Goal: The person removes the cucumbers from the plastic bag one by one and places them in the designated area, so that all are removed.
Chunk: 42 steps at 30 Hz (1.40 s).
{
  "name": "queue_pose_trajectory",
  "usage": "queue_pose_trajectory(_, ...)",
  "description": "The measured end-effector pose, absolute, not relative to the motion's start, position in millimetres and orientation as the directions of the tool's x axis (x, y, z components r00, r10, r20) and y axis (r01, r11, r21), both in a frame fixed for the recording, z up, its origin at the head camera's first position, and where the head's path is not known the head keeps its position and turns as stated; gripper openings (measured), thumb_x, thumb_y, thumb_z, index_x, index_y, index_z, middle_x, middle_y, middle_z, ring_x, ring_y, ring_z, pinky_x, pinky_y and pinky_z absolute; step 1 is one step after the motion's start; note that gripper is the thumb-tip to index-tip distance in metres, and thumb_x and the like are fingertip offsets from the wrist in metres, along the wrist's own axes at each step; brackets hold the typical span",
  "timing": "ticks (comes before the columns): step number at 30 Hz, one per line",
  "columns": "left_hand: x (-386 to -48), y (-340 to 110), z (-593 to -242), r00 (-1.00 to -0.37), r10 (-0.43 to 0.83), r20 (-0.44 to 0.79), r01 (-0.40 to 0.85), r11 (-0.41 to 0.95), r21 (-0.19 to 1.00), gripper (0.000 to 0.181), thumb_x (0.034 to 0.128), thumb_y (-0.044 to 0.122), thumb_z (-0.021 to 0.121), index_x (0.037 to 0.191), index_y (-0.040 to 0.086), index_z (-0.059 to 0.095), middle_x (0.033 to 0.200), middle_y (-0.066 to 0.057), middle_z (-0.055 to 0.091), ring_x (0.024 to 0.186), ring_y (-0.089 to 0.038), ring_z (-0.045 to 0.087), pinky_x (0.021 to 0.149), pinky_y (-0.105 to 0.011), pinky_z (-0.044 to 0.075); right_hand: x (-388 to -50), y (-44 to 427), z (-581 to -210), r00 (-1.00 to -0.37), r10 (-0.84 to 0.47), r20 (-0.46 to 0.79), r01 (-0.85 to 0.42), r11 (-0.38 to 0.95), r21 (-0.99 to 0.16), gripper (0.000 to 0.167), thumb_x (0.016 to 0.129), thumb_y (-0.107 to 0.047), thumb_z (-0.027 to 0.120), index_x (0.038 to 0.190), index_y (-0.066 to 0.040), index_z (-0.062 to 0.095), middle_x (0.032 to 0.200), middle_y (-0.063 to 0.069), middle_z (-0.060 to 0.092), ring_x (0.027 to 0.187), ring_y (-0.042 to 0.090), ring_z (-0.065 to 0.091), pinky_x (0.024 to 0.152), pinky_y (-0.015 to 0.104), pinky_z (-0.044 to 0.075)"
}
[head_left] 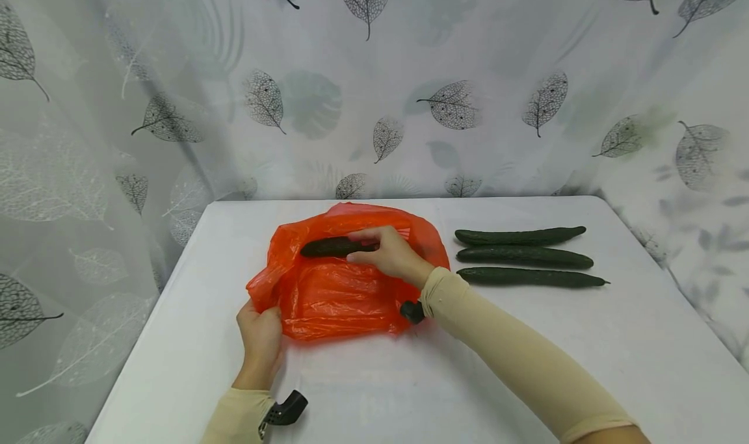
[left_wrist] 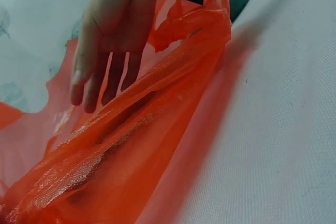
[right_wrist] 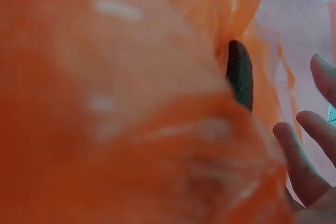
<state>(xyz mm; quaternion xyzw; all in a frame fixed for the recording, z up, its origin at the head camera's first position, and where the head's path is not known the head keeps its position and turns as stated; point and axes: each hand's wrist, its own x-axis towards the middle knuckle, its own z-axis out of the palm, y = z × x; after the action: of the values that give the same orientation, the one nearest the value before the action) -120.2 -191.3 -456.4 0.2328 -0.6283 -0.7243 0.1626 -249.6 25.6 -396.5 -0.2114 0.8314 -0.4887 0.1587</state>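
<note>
An orange plastic bag (head_left: 345, 291) lies spread open on the table. In the head view a dark green cucumber (head_left: 328, 247) lies inside it. At the bag's left edge, my left hand (head_left: 260, 340) pinches the plastic between thumb and fingers. My right hand (head_left: 389, 255) is inside the bag at the cucumber's right end, thumb and fingers apart. The left wrist view shows this right hand (left_wrist: 115, 40) with its fingers extended downward. Spread fingers (right_wrist: 299, 166) appear beside the cucumber (right_wrist: 241, 74) in the right wrist view, where blurred plastic hides much of the scene.
Three more cucumbers lie side by side on the right of the white table (head_left: 585, 346): a back one (head_left: 521, 236), a middle one (head_left: 525, 257) and a front one (head_left: 532, 277). A leaf-patterned curtain (head_left: 409, 60) hangs behind the table.
</note>
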Motion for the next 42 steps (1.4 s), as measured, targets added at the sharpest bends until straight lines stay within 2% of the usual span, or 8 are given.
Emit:
queue_pose_trajectory(8, -121, -188, -457, -0.833, -0.541, -0.117, -0.047, -0.142, 0.989, 0.062, 0.0819, -0.015, 0.031, 0.141, -0.012, 0.049, 0.141, -0.02, 0.054, 0.123, -0.025, 0.048, 0.093, -0.02, 0.045, -254, 28, -403, -0.883, -0.467, -0.043, -0.243, 0.533, -0.811, 0.049, 0.09, -0.022, 0.077, 0.137, -0.016, 0.065, 0.137, 0.005, 0.061, 0.126, 0.024, 0.053, 0.106, 0.042, 0.044)
queue_pose_trajectory(16, -122, -187, -455, -0.832, -0.541, -0.122, -0.048, -0.148, 0.988, 0.062, 0.0814, -0.015, 0.03, 0.141, -0.012, 0.049, 0.14, -0.02, 0.054, 0.121, -0.024, 0.049, 0.092, -0.019, 0.046, -256, 27, -406, -0.898, -0.436, -0.059, -0.235, 0.589, -0.774, 0.049, 0.092, -0.02, 0.075, 0.139, -0.017, 0.064, 0.142, 0.007, 0.056, 0.126, 0.024, 0.052, 0.104, 0.039, 0.046)
queue_pose_trajectory(27, -121, -188, -452, -0.849, -0.509, -0.144, -0.066, -0.168, 0.983, 0.061, 0.085, -0.014, 0.03, 0.144, -0.009, 0.047, 0.143, -0.016, 0.052, 0.122, -0.025, 0.047, 0.091, -0.018, 0.048, -264, 28, -418, -0.923, -0.381, -0.052, -0.245, 0.688, -0.683, 0.051, 0.091, -0.021, 0.077, 0.139, -0.015, 0.063, 0.142, 0.006, 0.057, 0.13, 0.024, 0.05, 0.109, 0.043, 0.041)
queue_pose_trajectory(35, -122, -186, -452, -0.852, -0.505, -0.14, -0.065, -0.163, 0.985, 0.061, 0.0848, -0.013, 0.031, 0.143, -0.009, 0.048, 0.141, -0.015, 0.053, 0.121, -0.024, 0.048, 0.092, -0.019, 0.048, -266, 30, -429, -0.904, -0.428, 0.007, -0.357, 0.743, -0.566, 0.053, 0.091, -0.023, 0.076, 0.14, -0.008, 0.062, 0.137, 0.012, 0.06, 0.126, 0.029, 0.053, 0.108, 0.043, 0.042)
queue_pose_trajectory(42, -123, -184, -454, -0.846, -0.516, -0.138, -0.061, -0.163, 0.985, 0.06, 0.0843, -0.013, 0.031, 0.141, -0.012, 0.048, 0.141, -0.019, 0.053, 0.122, -0.025, 0.048, 0.095, -0.02, 0.046, -262, 28, -431, -0.876, -0.475, 0.086, -0.455, 0.753, -0.476, 0.049, 0.09, -0.019, 0.076, 0.137, -0.009, 0.064, 0.128, 0.013, 0.062, 0.119, 0.031, 0.056, 0.105, 0.045, 0.042)
